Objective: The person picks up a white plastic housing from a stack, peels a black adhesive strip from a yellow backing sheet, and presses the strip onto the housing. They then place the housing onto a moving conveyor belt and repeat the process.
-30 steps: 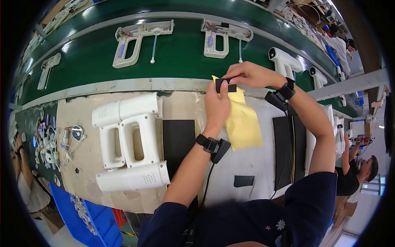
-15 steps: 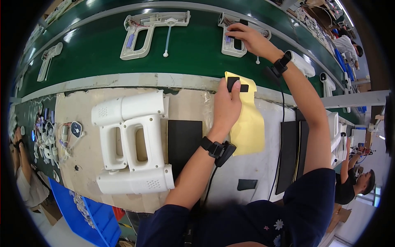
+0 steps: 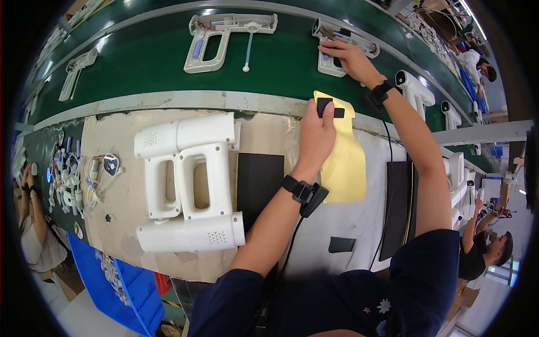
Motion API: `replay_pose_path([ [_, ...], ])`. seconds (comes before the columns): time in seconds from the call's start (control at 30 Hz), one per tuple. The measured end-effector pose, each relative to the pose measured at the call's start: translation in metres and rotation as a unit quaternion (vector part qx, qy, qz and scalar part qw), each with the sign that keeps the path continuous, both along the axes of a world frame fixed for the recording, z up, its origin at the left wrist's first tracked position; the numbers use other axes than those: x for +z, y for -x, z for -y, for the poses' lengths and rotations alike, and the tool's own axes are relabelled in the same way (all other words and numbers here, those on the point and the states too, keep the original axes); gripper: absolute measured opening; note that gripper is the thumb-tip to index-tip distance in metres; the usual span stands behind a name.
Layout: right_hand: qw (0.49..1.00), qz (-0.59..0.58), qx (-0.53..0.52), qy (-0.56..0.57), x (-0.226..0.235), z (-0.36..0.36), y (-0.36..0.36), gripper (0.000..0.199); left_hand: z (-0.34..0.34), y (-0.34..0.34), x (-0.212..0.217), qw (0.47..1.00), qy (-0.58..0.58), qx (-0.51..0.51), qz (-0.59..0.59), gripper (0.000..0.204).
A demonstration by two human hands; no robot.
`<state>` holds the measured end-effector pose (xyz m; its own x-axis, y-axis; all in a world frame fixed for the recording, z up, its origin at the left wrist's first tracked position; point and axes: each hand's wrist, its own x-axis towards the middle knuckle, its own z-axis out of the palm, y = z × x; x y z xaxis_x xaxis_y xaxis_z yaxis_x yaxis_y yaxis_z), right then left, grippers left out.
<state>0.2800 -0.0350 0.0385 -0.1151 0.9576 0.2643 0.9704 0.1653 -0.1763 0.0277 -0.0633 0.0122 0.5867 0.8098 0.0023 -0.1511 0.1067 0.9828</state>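
Yellow backing sheet [image 3: 347, 168] with small black pads [image 3: 338, 113] on it hangs from my left hand [image 3: 316, 137], its thumb pressed on the pads near the top edge. Above the green conveyor, my right hand [image 3: 355, 60] reaches over an open white housing half [image 3: 328, 68] with a looped handle. The fingers of that hand are stretched out, tips over the handle. Beneath them is a dark patch; I cannot tell whether it is a pad or the shaded handle opening. Another black piece [image 3: 343, 32] lies farther up in the housing.
Two joined white housings [image 3: 185, 180] lie on cardboard at left, beside a black sheet [image 3: 260, 182]. Wired parts [image 3: 70, 180] are heaped farther left. Another open housing [image 3: 224, 50] rests on the conveyor [image 3: 140, 56]. A cable [image 3: 388, 146] runs at right. Co-workers sit at both sides.
Both hands, the table things and the conveyor housings appear shifted slightly to the right and mostly upward in the picture. The right hand's fingers look straighter over the same housing; the left keeps its grip.
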Motion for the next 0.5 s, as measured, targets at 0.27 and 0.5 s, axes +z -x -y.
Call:
replay_pose_path([
  [0.27,0.999,-0.034,-0.014,-0.036,-0.001,0.016,-0.019,0.062,0.007,-0.014,-0.009,0.999,-0.002,0.042,0.0,0.035],
  [0.5,0.981,-0.152,0.121,-0.028,0.104,-0.01,0.199,0.038,0.002,-0.001,-0.009,0.999,0.015,-0.011,0.034,0.028],
])
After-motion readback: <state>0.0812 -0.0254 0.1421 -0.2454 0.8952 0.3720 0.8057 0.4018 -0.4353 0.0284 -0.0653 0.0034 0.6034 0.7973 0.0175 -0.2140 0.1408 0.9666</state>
